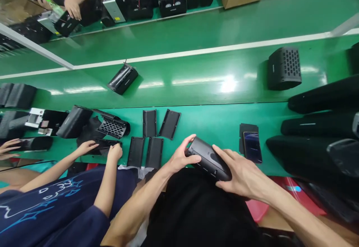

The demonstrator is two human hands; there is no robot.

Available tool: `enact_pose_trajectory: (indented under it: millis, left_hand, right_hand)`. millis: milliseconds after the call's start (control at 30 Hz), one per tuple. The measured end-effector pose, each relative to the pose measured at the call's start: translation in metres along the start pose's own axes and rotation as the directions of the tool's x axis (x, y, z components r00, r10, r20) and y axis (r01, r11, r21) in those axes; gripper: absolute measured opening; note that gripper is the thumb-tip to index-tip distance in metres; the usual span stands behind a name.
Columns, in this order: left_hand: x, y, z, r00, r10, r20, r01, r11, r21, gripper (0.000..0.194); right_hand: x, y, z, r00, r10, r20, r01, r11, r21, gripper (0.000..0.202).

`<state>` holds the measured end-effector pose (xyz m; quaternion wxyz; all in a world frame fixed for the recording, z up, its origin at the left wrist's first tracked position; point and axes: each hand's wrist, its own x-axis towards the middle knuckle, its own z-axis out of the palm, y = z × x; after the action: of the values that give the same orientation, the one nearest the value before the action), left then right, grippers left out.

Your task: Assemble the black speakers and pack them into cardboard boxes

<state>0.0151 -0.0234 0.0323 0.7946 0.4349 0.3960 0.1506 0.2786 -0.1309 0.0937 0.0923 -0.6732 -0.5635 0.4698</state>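
Note:
Between my two hands is a black speaker housing (209, 158), tilted and held close in front of me above the bench's near edge. My left hand (183, 157) grips its left end, thumb on the near side and fingers over the far edge. Around the right end curls my right hand (234, 168), its thumb low on the near side. Small slots and a little catch show on the housing's near face. Several flat black panels (154, 151) lie on the bench left of my left hand. A phone (252, 147) rests on a dark pad to the right.
At my left, a co-worker's hands (113, 151) work on a black part. Black housings (75, 122) crowd the bench there. Two more units, one cylindrical (123, 79) and one with a perforated face (284, 68), sit on the green belt (196, 79). Large black cases (316, 127) stand at right.

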Motion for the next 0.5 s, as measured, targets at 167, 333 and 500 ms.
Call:
enact_pose_trajectory:
  millis: [167,333,500]
  left_hand:
    - [-0.028,-0.027,0.002,0.991,-0.012,-0.131,-0.004,0.993,-0.121,0.1]
    - [-0.035,-0.027,-0.007,0.996,-0.027,-0.08,0.014,0.986,-0.166,0.09]
    - [-0.033,-0.023,-0.001,0.987,0.014,-0.163,-0.031,0.994,-0.101,0.077]
  right_hand:
    - [-0.031,0.033,0.026,0.98,0.176,-0.09,-0.127,0.91,0.394,0.104]
    - [-0.051,0.049,0.059,0.958,0.25,-0.143,-0.111,0.779,0.617,0.102]
    - [-0.053,0.043,0.07,0.933,0.247,-0.261,-0.044,0.801,0.598,0.09]
